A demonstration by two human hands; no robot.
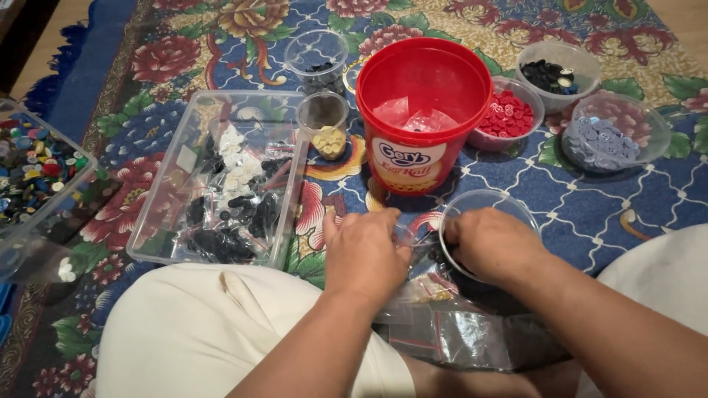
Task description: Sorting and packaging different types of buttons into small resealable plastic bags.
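Fingers of both hands curl inward and meet over a small clear plastic bag [422,239]; whether each pinches it tight, cannot tell, fingertips hidden behind knuckles. Left hand [363,254] sits back-up just left of the bag, fingers narrow and bent down onto it. Right hand [490,243] sits just right of it, fingers tucked, resting over the near rim of a clear round bowl [483,200]. Bag lies between the two hands, touching both, on the floral rug [590,206], low in front of the red bucket [422,110]. More clear bags [457,335] pile below the hands, near the person's lap. Clear rectangular tray [221,177] with white and black buttons lies left of the left hand, apart from it. Small cup of cream buttons [324,125] stands beside the bucket. Bowls of red buttons [509,114], black buttons [557,70] and pale blue buttons [612,133] sit beyond on the right. Box of mixed coloured buttons [33,169] at far left.
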